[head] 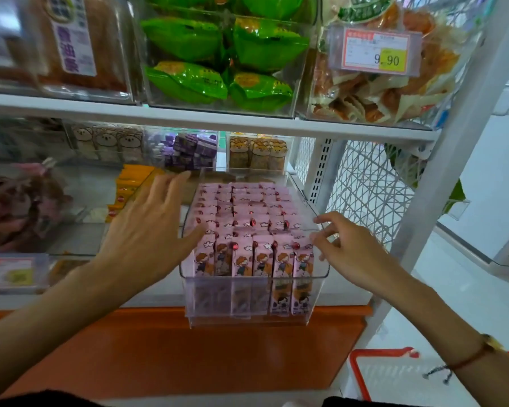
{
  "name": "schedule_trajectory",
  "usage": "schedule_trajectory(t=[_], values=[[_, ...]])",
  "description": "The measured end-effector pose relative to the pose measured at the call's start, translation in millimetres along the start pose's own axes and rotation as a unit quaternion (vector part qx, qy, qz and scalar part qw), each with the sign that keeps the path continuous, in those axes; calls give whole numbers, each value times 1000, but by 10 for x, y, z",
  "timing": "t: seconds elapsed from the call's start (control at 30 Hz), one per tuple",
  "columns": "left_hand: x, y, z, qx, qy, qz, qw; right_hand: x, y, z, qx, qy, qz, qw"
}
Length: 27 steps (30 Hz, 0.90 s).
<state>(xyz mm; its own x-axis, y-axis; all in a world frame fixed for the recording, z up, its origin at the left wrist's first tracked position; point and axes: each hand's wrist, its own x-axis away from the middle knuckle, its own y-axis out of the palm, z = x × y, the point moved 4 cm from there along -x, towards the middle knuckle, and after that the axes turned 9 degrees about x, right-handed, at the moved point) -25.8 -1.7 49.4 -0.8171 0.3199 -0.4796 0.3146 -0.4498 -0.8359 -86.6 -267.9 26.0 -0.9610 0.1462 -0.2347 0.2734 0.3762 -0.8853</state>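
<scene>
I have both hands at the clear bin [206,318], which juts out of its shelf slot toward me and sits between them. My left hand [147,230] is released: fingers straight and spread, lying over the bin's left wall, with the thumb reaching in toward the nearest pink packets [247,227]. I judge that it is laid flat like this to steady or slide the bin rather than to pick anything up. My right hand [347,248] is at the front right corner with its fingers bent. The thumb tip is over the front row and the other fingers are at the rim. Whether it actually pinches the wall or a packet, I cannot tell.

The packets stand upright in tight rows and fill the bin from wall to wall, so they prop each other up and face the front. Orange packets [130,183] lie just beyond my left hand. A red basket [362,374] sits on the floor below my right wrist.
</scene>
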Motion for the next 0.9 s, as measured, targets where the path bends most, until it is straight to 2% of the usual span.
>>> schedule_trajectory(t=[0.07, 0.1, 0.23, 0.33, 0.43, 0.6, 0.7, 0.8, 0.9], values=[[50, 94, -200, 65, -127, -88, 986, -80, 49, -49, 40, -4, -2, 999], [50, 149, -228, 121, -157, -104, 975, -110, 71, -65, 55, -6, 0, 998], [2, 380, -149, 312, -179, -106, 927, -147, 131, -65, 50, 20, 31, 998], [18, 466, -154, 378, -209, -71, 899, -114, 128, -91, 29, 17, 91, 995], [33, 473, -166, 401, -223, -55, 887, -112, 124, -137, 0, 4, 118, 993], [-90, 327, -158, 383, -226, -54, 894, -229, 47, -148, -34, -14, 125, 991], [-243, 222, -118, 369, -203, -67, 905, -308, -3, -150, -38, -16, 130, 991], [-443, 92, -78, 349, -177, -48, 919, -428, -59, -176, -58, -4, 135, 989], [-535, 67, -84, 365, -157, -43, 917, -508, -106, -217, -44, -2, 141, 989]])
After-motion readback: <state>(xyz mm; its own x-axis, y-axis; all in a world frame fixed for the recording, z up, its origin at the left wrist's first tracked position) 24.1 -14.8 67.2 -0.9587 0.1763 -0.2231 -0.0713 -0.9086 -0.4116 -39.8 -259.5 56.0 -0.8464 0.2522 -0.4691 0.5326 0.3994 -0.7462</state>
